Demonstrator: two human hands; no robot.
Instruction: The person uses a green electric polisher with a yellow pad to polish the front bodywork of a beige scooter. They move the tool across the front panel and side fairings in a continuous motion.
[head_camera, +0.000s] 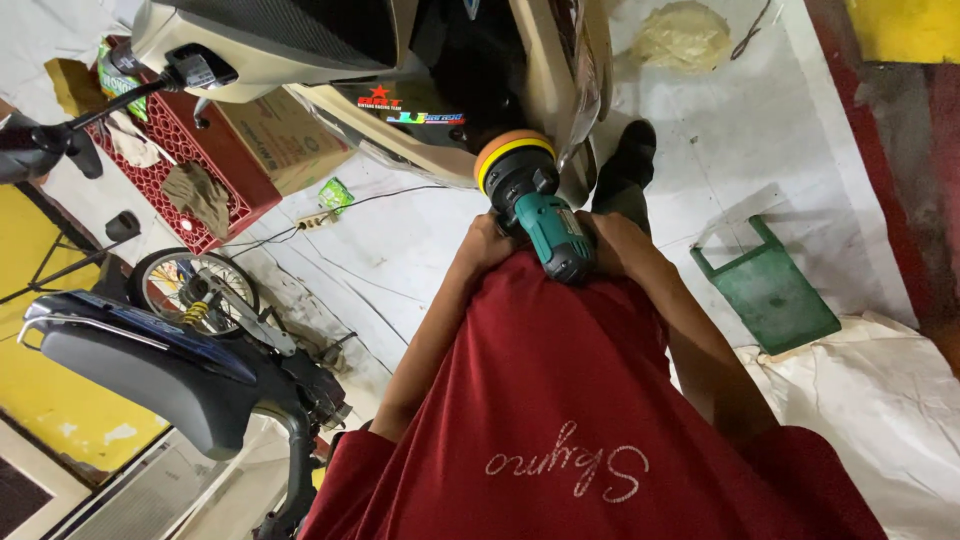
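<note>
The white floor (400, 260) of a workshop is below me. My left hand (487, 243) and right hand (608, 243) both grip the teal polisher (540, 215); I judge its orange pad (508, 148) should stay flat against the beige scooter (560, 90).

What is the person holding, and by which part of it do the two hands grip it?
Both hands hold a green and black polisher. The left hand and the right hand grip its rear body on either side, leaving the orange pad end free against the scooter.
</note>
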